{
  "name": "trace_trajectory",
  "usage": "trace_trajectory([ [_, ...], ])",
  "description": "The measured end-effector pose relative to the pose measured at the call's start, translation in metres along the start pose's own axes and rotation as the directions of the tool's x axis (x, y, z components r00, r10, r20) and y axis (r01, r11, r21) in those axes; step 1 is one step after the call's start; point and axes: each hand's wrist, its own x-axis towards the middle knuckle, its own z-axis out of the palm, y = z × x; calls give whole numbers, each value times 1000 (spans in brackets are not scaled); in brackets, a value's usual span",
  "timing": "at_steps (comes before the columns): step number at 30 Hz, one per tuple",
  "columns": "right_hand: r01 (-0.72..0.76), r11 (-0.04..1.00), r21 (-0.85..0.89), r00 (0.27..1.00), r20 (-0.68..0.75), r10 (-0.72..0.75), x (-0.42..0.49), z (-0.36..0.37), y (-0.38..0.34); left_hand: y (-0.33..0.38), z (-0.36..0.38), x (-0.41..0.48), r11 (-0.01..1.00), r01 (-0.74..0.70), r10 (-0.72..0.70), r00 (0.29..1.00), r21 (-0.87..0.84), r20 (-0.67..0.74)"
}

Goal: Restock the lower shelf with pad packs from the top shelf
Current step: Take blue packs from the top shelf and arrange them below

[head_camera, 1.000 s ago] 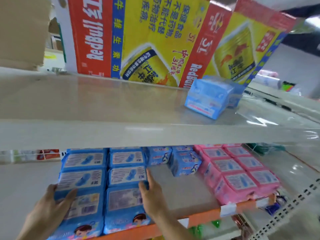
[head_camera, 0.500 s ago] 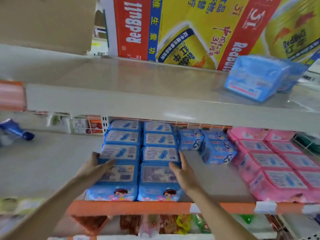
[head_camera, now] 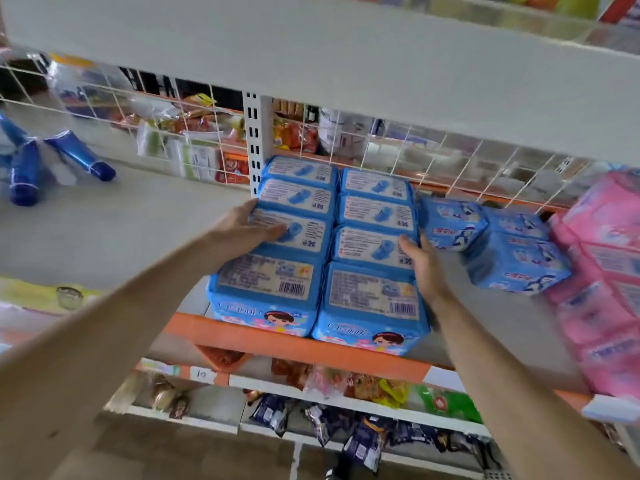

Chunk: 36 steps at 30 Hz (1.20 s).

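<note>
My left hand (head_camera: 249, 230) lies flat, fingers straight and close together, palm down on the label of the third pack back in the left column. My right hand (head_camera: 420, 268) is pressed against the outer right side of the right column, beside its third pack. The thumb rests on that pack's top corner, and the fingers run along the side, mostly hidden from me. Neither hand is curled round anything; the block sits between them.

The blue pad packs (head_camera: 374, 209) stand in two columns of four, touching, labels facing up. The two front packs sit at the orange front edge of the lower shelf (head_camera: 294, 348), their cartoon faces looking outward. The rear packs reach the wire mesh back (head_camera: 415, 150). Just beside the block, toward the shelf's right end, lie smaller blue packs (head_camera: 450, 226), then pink packs (head_camera: 606, 271).
</note>
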Motion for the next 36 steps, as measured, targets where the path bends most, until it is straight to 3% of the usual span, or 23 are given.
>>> trace_trajectory([
  [4, -20, 999, -37, 999, 41, 22, 4, -9, -2, 1, -16, 8, 1000, 23, -23, 999, 7, 34],
  [8, -24, 997, -77, 999, -47, 21, 26, -17, -12, 8, -24, 32, 993, 51, -61, 995, -110, -85],
  [12, -37, 997, -70, 999, -40, 35, 47, -13, -18, 14, -11, 49, 979, 74, -75, 997, -190, 0],
  [18, 45, 995, -84, 999, -1, -45, 54, -6, -10, 7, -2, 59, 997, -10, 1, 992, -77, -124],
  [23, 31, 989, -143, 1000, 10, -30, 53, -1, -13, 16, -3, 51, 998, 17, -21, 997, -61, -71],
  [25, 16, 983, -182, 1000, 28, -11, 43, -3, -21, 24, -4, 37, 999, 39, -38, 999, 20, -26],
  [27, -6, 983, -182, 999, 35, 13, 29, -10, -25, 30, -8, 24, 977, 39, -32, 999, 209, -36],
  [29, 39, 979, -198, 999, 32, -33, -1, -24, -21, 28, -10, 3, 902, -14, 85, 986, 432, -145],
  [31, 115, 968, -224, 992, -23, -124, -42, -38, -8, 19, -2, -30, 755, -192, 375, 911, 627, -173],
  [33, 152, 948, -279, 984, -45, -171, -80, -48, 12, 5, 21, -68, 521, -376, 611, 791, 766, -27],
  [36, 171, 943, -286, 975, 190, -119, -111, -43, 36, -16, 62, -101, 221, -510, 688, 686, 831, 238],
])
